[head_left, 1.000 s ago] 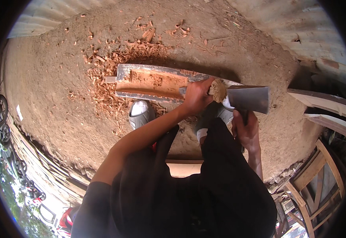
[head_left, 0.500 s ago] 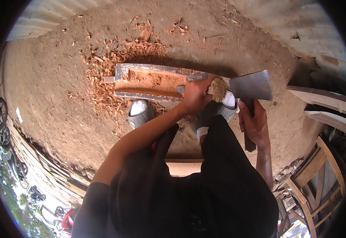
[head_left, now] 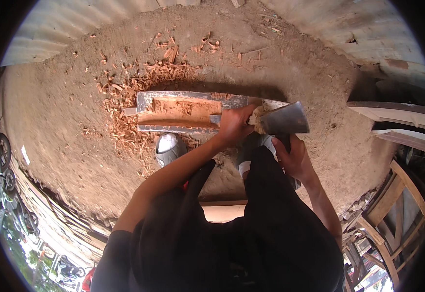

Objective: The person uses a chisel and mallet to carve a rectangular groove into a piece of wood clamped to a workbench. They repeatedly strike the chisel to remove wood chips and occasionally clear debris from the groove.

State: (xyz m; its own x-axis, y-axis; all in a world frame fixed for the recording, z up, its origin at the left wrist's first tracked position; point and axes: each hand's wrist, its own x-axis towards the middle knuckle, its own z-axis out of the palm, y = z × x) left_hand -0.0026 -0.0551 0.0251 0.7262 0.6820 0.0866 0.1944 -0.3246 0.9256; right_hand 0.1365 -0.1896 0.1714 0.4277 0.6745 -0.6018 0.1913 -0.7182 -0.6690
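A long timber (head_left: pixel 146 100) with weathered grey edges lies crosswise in front of me, its reddish middle hollowed into a trough. My left hand (head_left: pixel 235 127) is wrapped round a chisel (head_left: pixel 215 118), whose metal part points left into the trough. The chisel's frayed, mushroomed wooden butt shows on the right of that fist. In my right hand (head_left: pixel 294 156) I grip the handle of a hatchet (head_left: pixel 286 118). Its broad grey metal head overlaps the frayed butt in view; whether they touch I cannot tell. The cutting tip of the chisel is not clearly visible.
Reddish wood shavings (head_left: pixel 125 92) spread over the dirt floor round the timber's left end. My shoe (head_left: pixel 168 148) stands close to its near edge. Curved boards (head_left: pixel 392 116) and a wooden frame (head_left: pixel 390 209) are at the right. Stacked planks (head_left: pixel 52 199) and motorbikes (head_left: pixel 0 146) line the left.
The hatchet has moved left, bringing its head from beside the chisel's frayed butt to over it. My left hand keeps hold of the chisel. The whole view has shifted slightly.
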